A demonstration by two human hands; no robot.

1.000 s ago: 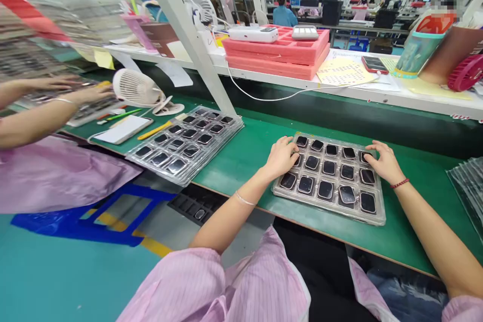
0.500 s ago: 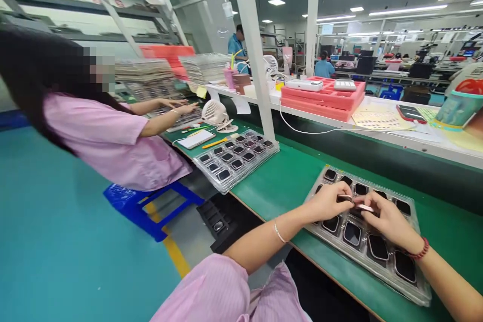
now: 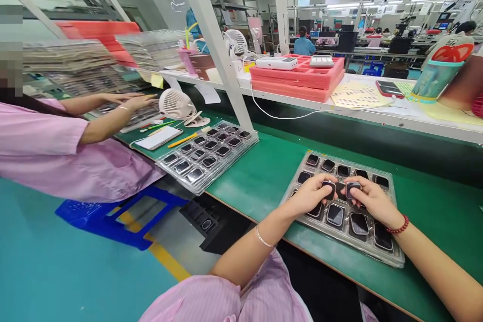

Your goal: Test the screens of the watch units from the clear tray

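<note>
A green benchtop [image 3: 267, 161] carries a clear plastic tray [image 3: 396, 257] at right and, further left, stacked trays [image 3: 227, 165], a yellow-handled brush [image 3: 184, 140], a flat white slab [image 3: 159, 137] and a small fan [image 3: 175, 104]; the white shelf [image 3: 433, 125] behind it bears red foam trays [image 3: 294, 85] and a printed yellow sheet [image 3: 358, 98]

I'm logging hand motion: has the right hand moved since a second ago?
Yes: judged against the tray, the right hand has moved inward, from its far right corner toward its middle.

Black screens [image 3: 359, 224], clear tray [image 3: 345, 235], green tabletop [image 3: 260, 176], striped pink sleeve [image 3: 192, 299], dark red bracelet [image 3: 402, 227]
</note>
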